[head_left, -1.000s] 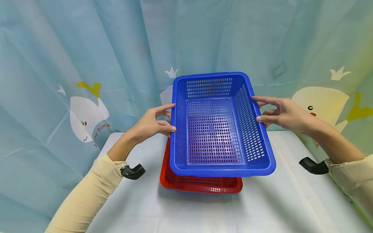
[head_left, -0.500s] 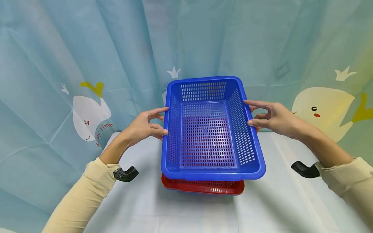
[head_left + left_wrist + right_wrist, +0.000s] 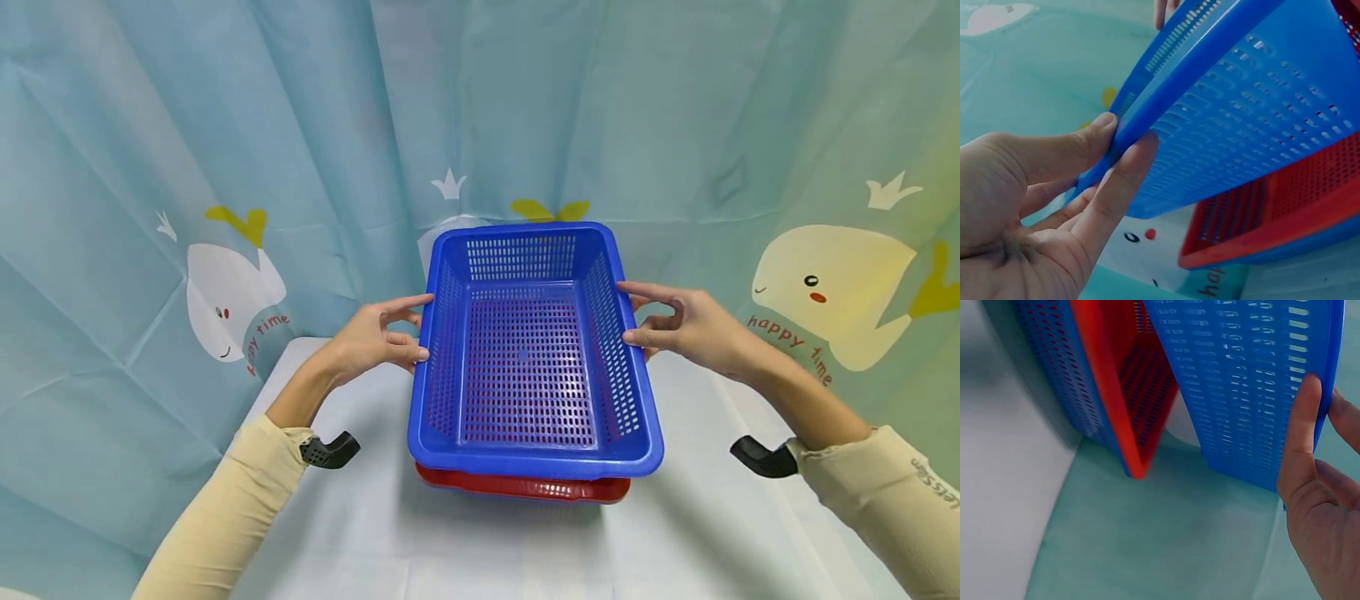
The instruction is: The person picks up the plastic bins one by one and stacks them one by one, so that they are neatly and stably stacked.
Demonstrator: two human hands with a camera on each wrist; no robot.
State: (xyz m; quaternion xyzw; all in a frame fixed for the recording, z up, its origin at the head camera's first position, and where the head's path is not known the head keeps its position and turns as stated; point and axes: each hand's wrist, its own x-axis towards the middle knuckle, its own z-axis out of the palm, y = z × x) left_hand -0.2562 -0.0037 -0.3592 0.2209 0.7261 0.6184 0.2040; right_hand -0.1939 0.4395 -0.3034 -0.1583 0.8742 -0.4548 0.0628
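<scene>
A blue plastic basket (image 3: 525, 462) with slotted walls hangs tilted in the head view, held at both side rims. My left hand (image 3: 375, 335) pinches its left rim between thumb and fingers; in the left wrist view the thumb lies on one side of the rim and the fingers on the other. On the opposite rim my right hand (image 3: 693, 327) grips in the same way. Beneath it a red basket (image 3: 525, 486) shows mostly its front rim. Both wrist views show the red basket nested in another blue basket (image 3: 1063, 381), with a gap up to the held one.
A white table (image 3: 517, 550) bears the nested baskets. Behind it hangs a light blue curtain (image 3: 660, 100) printed with whales, close to the table's back edge. A black wrist mount (image 3: 330, 451) juts from the left sleeve and another black mount (image 3: 763, 457) from the right.
Both hands have lowered the blue basket and shifted it left, over the red basket. Less of the red basket shows in front of it now. The grip on both rims stays the same.
</scene>
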